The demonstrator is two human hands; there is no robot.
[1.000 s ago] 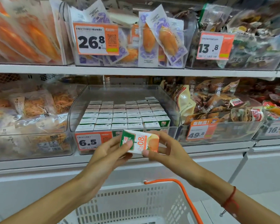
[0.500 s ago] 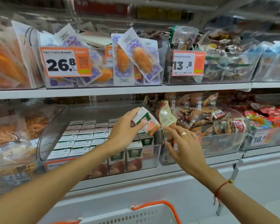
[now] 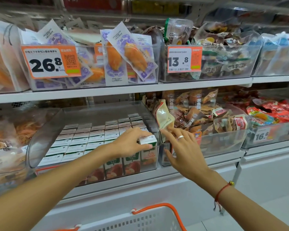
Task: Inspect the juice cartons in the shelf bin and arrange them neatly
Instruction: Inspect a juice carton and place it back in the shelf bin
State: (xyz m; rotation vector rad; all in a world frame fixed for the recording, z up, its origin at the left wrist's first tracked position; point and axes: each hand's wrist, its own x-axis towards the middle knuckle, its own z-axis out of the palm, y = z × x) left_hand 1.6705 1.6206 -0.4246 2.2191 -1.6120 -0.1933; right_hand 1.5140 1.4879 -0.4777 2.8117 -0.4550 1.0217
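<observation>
Since half a second ago, lowered from mid-air into the front right corner of the clear shelf bin [image 3: 40, 147]: the inspected juice carton [image 3: 148, 148], now upright beside the other cartons [image 3: 83, 140]. Held from above by the left hand [image 3: 132, 144], fingers curled over its top, while the right hand [image 3: 182, 147] hovers spread and holding nothing, just beside the bin's right wall, near the tan pouch [image 3: 163, 115]. Probably one carton checked and back in its row; release and squaring of the front row not yet done.

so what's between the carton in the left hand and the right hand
In the head view, only the clear side wall of the juice bin separates the carton under the left hand from the right hand.
</observation>
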